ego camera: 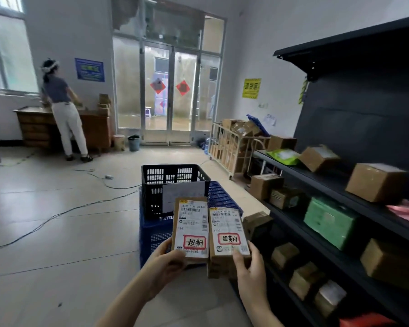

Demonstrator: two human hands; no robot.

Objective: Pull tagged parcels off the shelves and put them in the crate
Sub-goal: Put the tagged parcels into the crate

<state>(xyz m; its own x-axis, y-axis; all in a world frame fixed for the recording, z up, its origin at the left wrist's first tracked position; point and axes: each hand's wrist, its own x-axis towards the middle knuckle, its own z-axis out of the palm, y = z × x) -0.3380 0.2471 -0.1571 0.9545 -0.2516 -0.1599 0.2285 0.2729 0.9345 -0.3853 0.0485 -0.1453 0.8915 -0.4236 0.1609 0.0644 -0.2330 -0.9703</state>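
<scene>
I hold two brown parcels side by side in front of me, each with a white shipping label and a red-bordered tag. My left hand (167, 260) grips the near end of the left parcel (190, 226). My right hand (247, 265) grips the near end of the right parcel (227, 234), thumb on its label. Both parcels hover just in front of a black crate (172, 178) that stands on a blue crate (155, 234). A white sheet is stuck on the black crate's near wall.
Dark shelves (340, 182) on my right carry several brown boxes, a green parcel (328, 220) and a pink bag. A wire cart (232, 147) full of boxes stands further back. Cables (80, 206) run across the tiled floor. A person (64, 109) stands at a wooden desk far left.
</scene>
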